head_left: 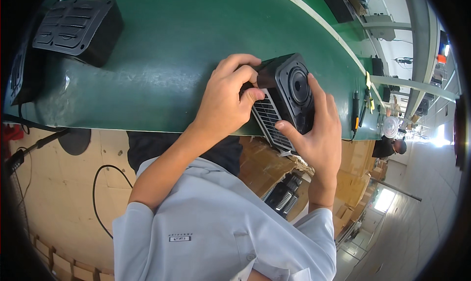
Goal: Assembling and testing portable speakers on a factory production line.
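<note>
A black box-shaped speaker with a round cone on its front is held tilted over the near edge of the green table. On its side facing me sits a gridded panel that looks like a small solar panel. My left hand has its fingers curled over the speaker's left end, with the thumb by the panel's upper corner. Around the right end goes my right hand, its thumb beside the panel and its fingers along the cone side. The fingertips of my left hand are partly hidden.
Black ribbed casings stand at the table's far left. An orange-and-black electric screwdriver lies to the right on the green tabletop. Below the edge, an open cardboard box holds several dark panelled units. Another person is far right.
</note>
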Tool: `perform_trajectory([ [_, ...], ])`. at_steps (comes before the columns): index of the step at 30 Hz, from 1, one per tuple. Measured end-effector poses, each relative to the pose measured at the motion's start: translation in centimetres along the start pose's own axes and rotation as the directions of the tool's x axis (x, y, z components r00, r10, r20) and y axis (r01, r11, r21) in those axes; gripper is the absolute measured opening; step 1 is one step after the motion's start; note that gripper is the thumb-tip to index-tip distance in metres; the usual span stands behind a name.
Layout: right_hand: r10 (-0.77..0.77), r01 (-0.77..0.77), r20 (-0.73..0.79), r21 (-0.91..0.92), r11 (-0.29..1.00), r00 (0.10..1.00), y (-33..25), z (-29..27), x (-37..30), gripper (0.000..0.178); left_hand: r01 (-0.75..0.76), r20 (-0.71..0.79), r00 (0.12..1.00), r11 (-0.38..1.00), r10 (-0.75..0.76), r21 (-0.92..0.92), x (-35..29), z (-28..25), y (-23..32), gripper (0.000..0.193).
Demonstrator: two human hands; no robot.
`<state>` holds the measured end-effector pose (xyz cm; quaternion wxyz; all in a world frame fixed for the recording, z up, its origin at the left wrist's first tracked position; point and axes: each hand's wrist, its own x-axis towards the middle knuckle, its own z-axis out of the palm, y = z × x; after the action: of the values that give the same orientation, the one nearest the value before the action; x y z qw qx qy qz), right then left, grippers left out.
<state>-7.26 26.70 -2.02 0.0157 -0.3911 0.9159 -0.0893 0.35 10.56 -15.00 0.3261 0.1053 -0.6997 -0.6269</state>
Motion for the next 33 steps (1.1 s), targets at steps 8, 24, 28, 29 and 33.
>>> perform_trajectory([
  [8, -0.032, 0.032, 0.005, -0.111, 0.993, 0.999, 0.3, 1.0, 0.0, 0.108, -0.052, -0.046, 0.997, 0.965, 0.066, 0.255, 0.7, -3.1, 0.1, 0.048],
  [24, -0.179, 0.177, 0.025, 0.068, 0.982, 0.984, -0.6, 1.9, 3.1, 0.073, -0.509, 0.197, 0.857, 0.730, 0.476, 0.456, 1.9, -3.7, -0.3, 0.016],
  [28, -0.233, 0.231, 0.039, 0.059, 0.971, 0.972, -0.2, 1.7, 3.5, 0.072, -0.401, 0.122, 0.913, 0.800, 0.389, 0.447, 2.0, -3.4, 0.0, 0.017],
  [29, -0.245, 0.242, 0.043, 0.058, 0.969, 0.969, -0.2, 1.7, 3.5, 0.071, -0.377, 0.100, 0.922, 0.811, 0.373, 0.447, 2.0, -3.4, 0.0, 0.017],
  [33, -0.246, 0.245, 0.010, 0.028, 0.969, 0.969, -0.1, 2.2, 3.3, 0.072, -0.355, 0.073, 0.929, 0.820, 0.363, 0.448, 1.9, -3.1, 0.1, 0.017],
])
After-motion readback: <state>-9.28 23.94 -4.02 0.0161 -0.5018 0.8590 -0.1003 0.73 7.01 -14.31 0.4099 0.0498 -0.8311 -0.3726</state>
